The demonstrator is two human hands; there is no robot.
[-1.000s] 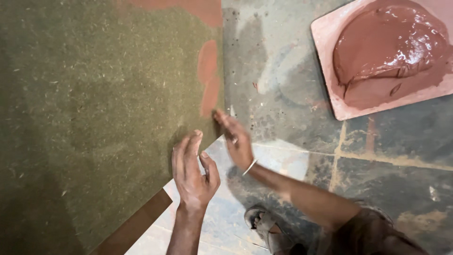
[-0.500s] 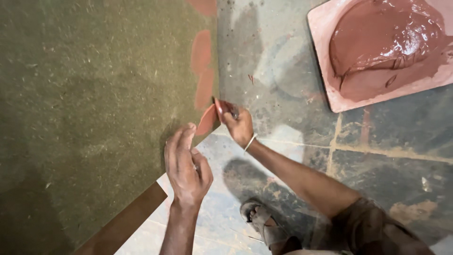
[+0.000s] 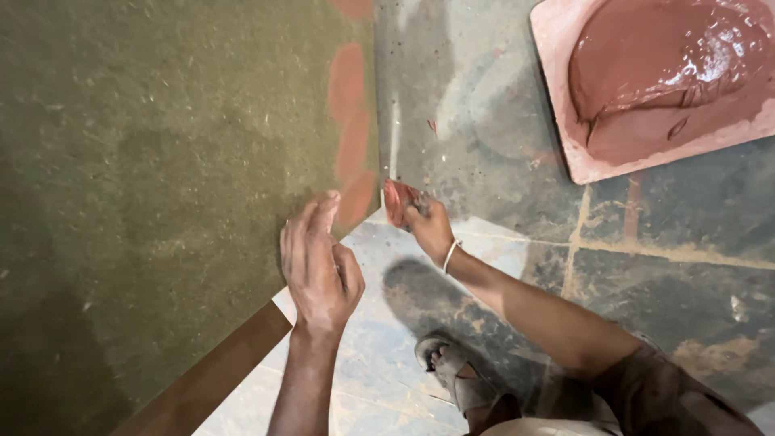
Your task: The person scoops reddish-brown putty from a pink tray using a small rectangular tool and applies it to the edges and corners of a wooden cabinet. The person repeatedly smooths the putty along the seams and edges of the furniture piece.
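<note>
Two hands of mine show against one olive-green board (image 3: 161, 161). My left hand (image 3: 321, 270) hovers at the board's right edge, fingers loosely curled and apart, holding nothing. My right hand (image 3: 426, 226), with one thin bangle (image 3: 450, 256) at the wrist, has its fingers clamped on one small scraper (image 3: 397, 202) coated in reddish-brown putty. Three putty patches (image 3: 349, 81) run along the board's edge. One pink tray (image 3: 565, 145) of putty lies far right on the floor. One sandalled foot (image 3: 452, 367) shows near.
</note>
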